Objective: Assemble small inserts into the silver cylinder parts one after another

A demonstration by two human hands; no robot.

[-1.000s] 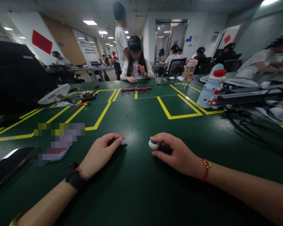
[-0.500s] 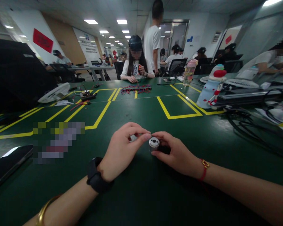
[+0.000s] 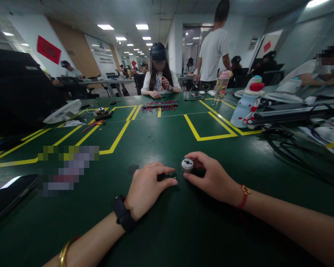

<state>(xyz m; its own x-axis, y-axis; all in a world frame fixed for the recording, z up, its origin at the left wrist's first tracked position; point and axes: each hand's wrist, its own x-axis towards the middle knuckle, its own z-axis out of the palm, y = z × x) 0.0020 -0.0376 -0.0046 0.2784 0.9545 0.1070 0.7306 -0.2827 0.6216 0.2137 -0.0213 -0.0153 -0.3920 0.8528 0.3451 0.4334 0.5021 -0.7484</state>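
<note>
Between the thumb and fingers of my right hand (image 3: 211, 177) is a small silvery motor (image 3: 187, 167), a short cylinder with a dark centre and small holes in its top face. It stands roughly upright at the table surface. My left hand (image 3: 150, 187) is low over the table, just left of the motor and apart from it. Its thumb and forefinger are spread. A tiny ring-like piece (image 3: 174, 178) shows in the gap between those fingertips; whether they touch it I cannot tell.
The green table (image 3: 167, 144) carries yellow tape outlines. A bundle of red and blue wires (image 3: 160, 106) lies ahead, before a seated person. At right are a blue bottle (image 3: 243, 109) and black cables (image 3: 284, 155); at left, a small fan (image 3: 62, 112) and a dark flat device (image 3: 11, 198).
My left hand has come down and away from the motor, its fingertips parting. My right hand has shifted the motor slightly right. The standing person behind has moved right.
</note>
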